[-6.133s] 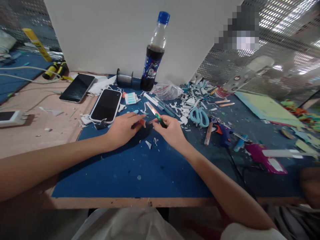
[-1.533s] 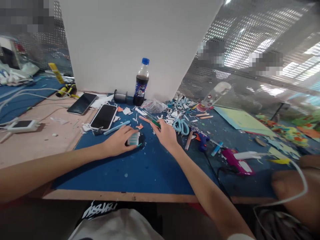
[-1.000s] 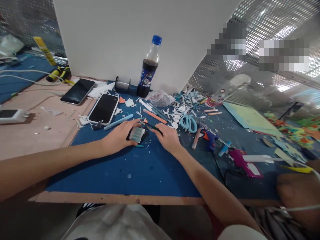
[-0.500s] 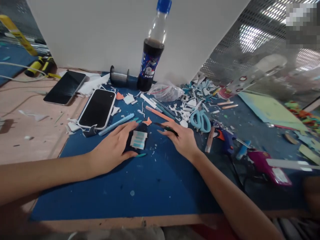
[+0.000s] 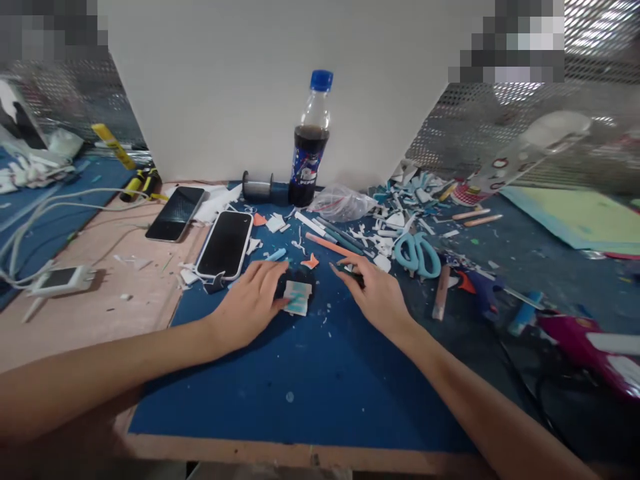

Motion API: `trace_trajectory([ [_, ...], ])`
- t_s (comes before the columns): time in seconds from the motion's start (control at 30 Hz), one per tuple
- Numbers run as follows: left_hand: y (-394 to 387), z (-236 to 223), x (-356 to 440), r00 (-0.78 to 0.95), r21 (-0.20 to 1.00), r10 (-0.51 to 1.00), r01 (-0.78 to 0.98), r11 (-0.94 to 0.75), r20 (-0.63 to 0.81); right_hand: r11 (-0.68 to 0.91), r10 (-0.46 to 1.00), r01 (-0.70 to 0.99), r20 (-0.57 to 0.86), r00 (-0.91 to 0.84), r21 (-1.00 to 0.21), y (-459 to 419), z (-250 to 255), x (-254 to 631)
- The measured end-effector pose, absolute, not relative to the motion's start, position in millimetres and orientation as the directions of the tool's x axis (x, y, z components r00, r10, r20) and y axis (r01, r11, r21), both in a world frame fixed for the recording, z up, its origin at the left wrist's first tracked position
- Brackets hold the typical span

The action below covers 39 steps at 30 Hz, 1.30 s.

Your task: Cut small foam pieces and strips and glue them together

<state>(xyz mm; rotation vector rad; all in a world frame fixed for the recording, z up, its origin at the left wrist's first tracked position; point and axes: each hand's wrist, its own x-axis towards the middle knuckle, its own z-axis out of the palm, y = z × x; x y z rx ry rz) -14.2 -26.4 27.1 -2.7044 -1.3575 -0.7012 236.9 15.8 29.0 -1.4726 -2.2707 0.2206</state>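
Note:
My left hand (image 5: 250, 303) rests on the blue mat, fingers stretched out and thumb apart. Its thumb reaches the left edge of a small square piece with pale and light-blue stripes (image 5: 298, 297), and the nails look teal. On the other side, my right hand (image 5: 377, 290) is closed around a dark-handled craft knife (image 5: 356, 276), mostly hidden by the fingers. Between the hands, just beyond the striped piece, lies a small orange scrap (image 5: 310, 261). A light-blue stick (image 5: 276, 255) pokes out past my left fingers.
Two phones (image 5: 225, 245) (image 5: 176, 213) lie at left. A cola bottle (image 5: 309, 153), a wire spool (image 5: 257, 187) and a plastic bag (image 5: 343, 203) stand behind. Blue scissors (image 5: 417, 255), scraps, a dark-blue glue gun (image 5: 480, 293) and a magenta tool (image 5: 580, 340) are at right.
The view has shifted, bringing more of the left side into sight. My left thumb has come in to the striped piece. My right hand has drawn back from the orange scrap, still holding the knife.

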Motion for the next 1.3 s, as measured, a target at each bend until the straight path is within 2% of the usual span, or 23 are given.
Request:
trace_trajectory([
  [0.07,-16.1,36.1,-21.2,0.471,0.107,0.768,0.819,-0.563,0.433,0.403,0.902,0.850,0.302,-0.307,-0.339,14.7,27.4,234.5],
  [0.2,15.5,52.5,-39.5,0.358,-0.008,0.875,0.927,-0.376,0.325,0.363,0.918,0.887,0.274,-0.287,-0.286,8.8,22.6,226.2],
  [0.23,25.3,54.0,-43.0,0.350,-0.076,0.892,0.936,-0.343,0.286,0.367,0.917,0.900,0.257,-0.306,-0.238,7.0,21.2,224.1],
  [0.47,80.3,36.8,-42.3,0.268,-0.190,0.927,0.956,-0.223,0.261,0.489,0.856,0.863,0.255,-0.449,-0.124,1.6,17.9,223.9],
  [0.73,84.8,44.7,-28.6,0.266,-0.311,0.955,0.926,-0.215,0.132,0.538,0.825,0.840,0.245,-0.509,-0.067,9.0,26.2,245.2],
  [0.9,86.0,52.6,-24.4,0.237,-0.344,0.970,0.917,-0.204,0.056,0.517,0.793,0.855,0.363,-0.490,0.023,14.8,25.9,249.1],
  [1.03,85.9,56.5,-24.1,0.267,-0.345,0.963,0.907,-0.241,0.027,0.507,0.772,0.862,0.440,-0.458,0.008,20.9,30.4,248.2],
  [1.17,93.1,55.2,-23.8,0.322,-0.314,0.946,0.901,-0.298,0.029,0.551,0.788,0.833,0.307,-0.535,0.037,44.4,43.1,241.6],
  [1.23,101.3,52.2,-24.4,0.342,-0.296,0.940,0.899,-0.322,0.014,0.632,0.748,0.768,0.178,-0.639,0.099,58.9,48.6,236.2],
  [1.3,109.5,49.7,-26.0,0.363,-0.291,0.932,0.892,-0.346,0.002,0.687,0.705,0.717,0.133,-0.697,0.115,70.6,51.2,231.8],
])
